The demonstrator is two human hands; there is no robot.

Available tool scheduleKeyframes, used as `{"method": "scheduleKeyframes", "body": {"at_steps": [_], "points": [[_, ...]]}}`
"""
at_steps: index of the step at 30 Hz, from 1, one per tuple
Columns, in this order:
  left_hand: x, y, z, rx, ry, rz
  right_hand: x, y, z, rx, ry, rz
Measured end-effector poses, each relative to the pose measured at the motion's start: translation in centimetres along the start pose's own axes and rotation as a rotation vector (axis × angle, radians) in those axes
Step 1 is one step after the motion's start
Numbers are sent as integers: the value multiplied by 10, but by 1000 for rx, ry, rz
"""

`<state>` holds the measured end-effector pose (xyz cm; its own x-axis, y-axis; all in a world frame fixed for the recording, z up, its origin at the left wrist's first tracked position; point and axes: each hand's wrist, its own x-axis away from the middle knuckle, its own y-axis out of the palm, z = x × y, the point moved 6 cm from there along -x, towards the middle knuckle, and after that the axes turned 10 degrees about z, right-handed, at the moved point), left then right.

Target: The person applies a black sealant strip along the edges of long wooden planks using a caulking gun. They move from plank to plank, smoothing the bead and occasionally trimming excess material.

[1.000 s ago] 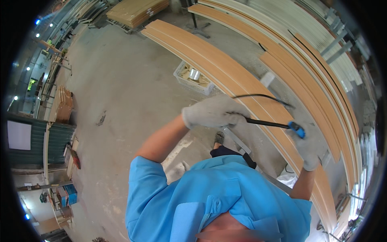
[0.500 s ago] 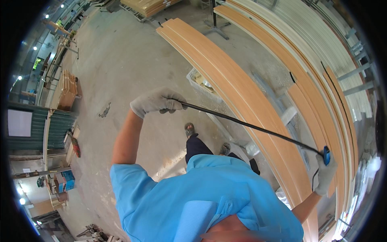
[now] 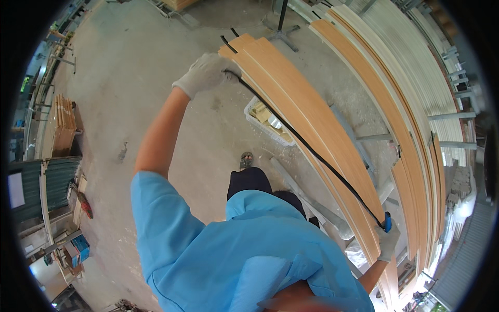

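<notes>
My left hand (image 3: 205, 75), in a pale work glove, is closed round one end of a long black flexible strip (image 3: 318, 156) beside the far left end of a stack of wood-coloured panels (image 3: 291, 86). The strip stretches along the stack's left side to my right hand (image 3: 388, 244), also gloved, at the near part of the panels. A small blue hand tool (image 3: 388, 222) sticks up from the right hand, next to the strip's end; its exact kind is not clear. Short black strip ends (image 3: 228, 44) poke out past the far end of the panels.
A white plastic basket (image 3: 254, 122) with offcuts stands on the floor beside the stack. To the right lie more wood-coloured panels (image 3: 358, 62) and pale long profiles (image 3: 400, 57) on metal racks. A metal stand foot (image 3: 282, 36) is beyond the stack.
My left hand has moved farther away, to the far end of the panels. The right hand has come left and nearer. The strip now runs along the panel stack rather than across it.
</notes>
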<state>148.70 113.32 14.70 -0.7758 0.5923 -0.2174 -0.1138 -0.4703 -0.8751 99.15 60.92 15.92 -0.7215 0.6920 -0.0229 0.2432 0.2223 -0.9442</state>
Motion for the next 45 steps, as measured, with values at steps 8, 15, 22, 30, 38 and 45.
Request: {"method": "scheduleKeyframes", "body": {"at_steps": [8, 15, 22, 30, 38, 45], "points": [[-76, 41, -68, -36, -59, 72, -14, 49, -80, 431, -167, -158], [-88, 55, -94, 188, -27, 13, -89, 120, -307, -147, -466, 13], [-101, 67, -119, 315, 2, 50, -127, 229, -511, -186, -725, -32], [-102, 75, -136, 405, 31, 95, -158, 265, -571, -114, -838, -106], [-96, 73, -138, 451, 43, 179, -172, 287, -593, 71, -919, -199], [-89, 77, -140, 415, 21, 201, -172, 288, -601, 98, -910, -212]]}}
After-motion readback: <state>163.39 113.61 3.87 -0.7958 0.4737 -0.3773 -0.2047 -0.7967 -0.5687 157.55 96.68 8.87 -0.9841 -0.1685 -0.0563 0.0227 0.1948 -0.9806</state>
